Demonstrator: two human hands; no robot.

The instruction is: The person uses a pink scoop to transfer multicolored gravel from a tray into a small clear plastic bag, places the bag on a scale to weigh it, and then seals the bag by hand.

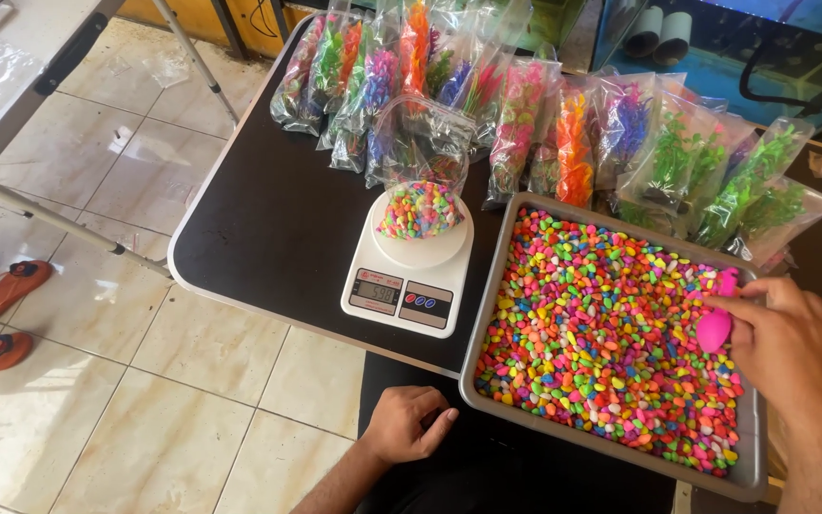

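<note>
A grey metal tray [487, 286] full of small multicoloured pebbles [601, 324] lies on the black table [268, 219]. My right hand [792, 343] rests over the tray's right side, shut on a pink scoop [715, 319] that touches the pebbles. Left of the tray stands a white kitchen scale [411, 276] carrying an open clear bag [420, 181] partly filled with the same pebbles. My left hand [406, 424] rests loosely closed on my lap below the table edge, holding nothing.
Several clear bags of coloured plastic plants [525, 105] stand in a row behind the scale and tray. Orange sandals [7, 290] lie on the tiled floor at left. A folding table leg [59, 57] crosses the upper left.
</note>
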